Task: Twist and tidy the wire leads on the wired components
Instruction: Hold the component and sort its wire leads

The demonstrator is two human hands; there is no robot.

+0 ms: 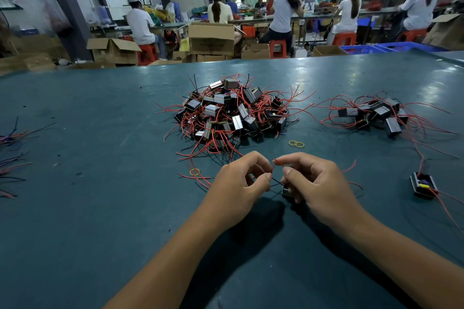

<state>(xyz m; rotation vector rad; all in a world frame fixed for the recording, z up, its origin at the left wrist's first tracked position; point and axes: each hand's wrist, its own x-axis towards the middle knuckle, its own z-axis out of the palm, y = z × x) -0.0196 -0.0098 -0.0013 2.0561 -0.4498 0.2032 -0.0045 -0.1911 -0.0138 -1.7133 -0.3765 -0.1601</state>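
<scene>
Hands are meeting low over a dark green table (100, 208). Your left hand (238, 188) is pinching thin red and black wire leads (273, 167) between thumb and curled fingers. Your right hand (319, 183) is pinching the same leads near their tip while its lower fingers are curling round a small black boxy wired component (286, 192). Just beyond your hands, a large heap of black and silver components with red leads (226, 110) is sitting at the table's middle. A smaller pile of the same parts (376, 115) is lying to the right, and one single black component (423, 184) is resting nearer, at right. Yellow rubber bands (296, 144) are lying between heap and hands.
</scene>
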